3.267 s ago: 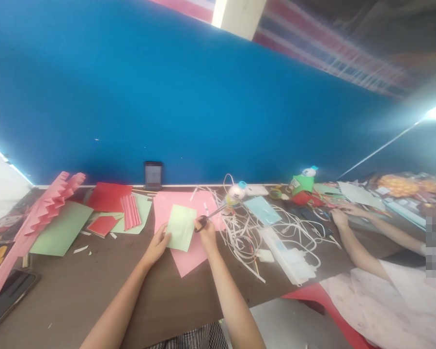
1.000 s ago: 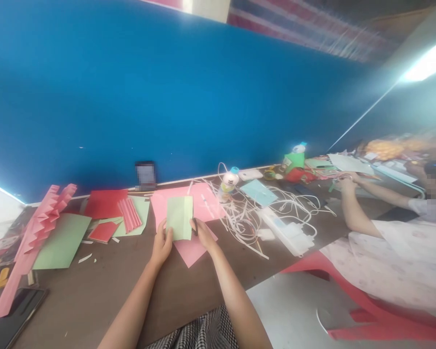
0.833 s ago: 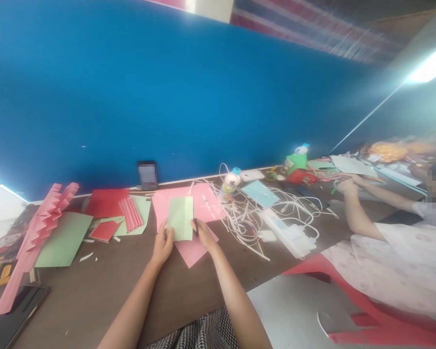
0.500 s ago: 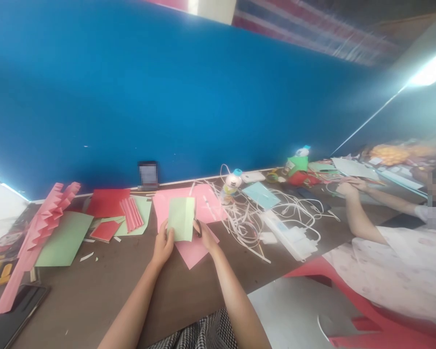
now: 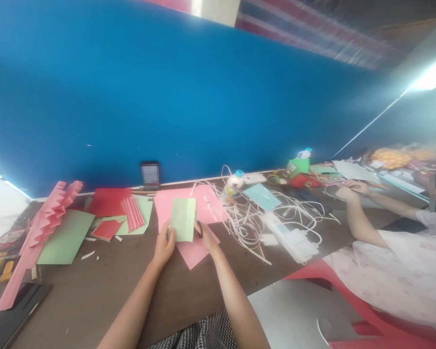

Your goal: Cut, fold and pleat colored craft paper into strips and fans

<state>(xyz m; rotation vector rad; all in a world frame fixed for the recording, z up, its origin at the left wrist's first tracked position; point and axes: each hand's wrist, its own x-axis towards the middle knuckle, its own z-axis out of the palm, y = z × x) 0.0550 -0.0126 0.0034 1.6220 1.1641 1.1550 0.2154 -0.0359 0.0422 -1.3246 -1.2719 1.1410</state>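
A pale green piece of paper with a lighter strip along its right side is held upright above the table. My left hand is closed on its lower left edge, thumb in front. At its right edge, my right hand is closed around the black handle of scissors; their blades are hidden or too blurred to make out. Behind and below lie pink sheets of paper, one corner pointing towards me.
Left are red paper, pleated pink paper, a green sheet, a long pink folded strip and a phone. Right are a bottle, tangled white cables, a power strip and a co-worker's hands.
The view has shifted very slightly. My hands, the green paper and the scissors stay in nearly the same position.
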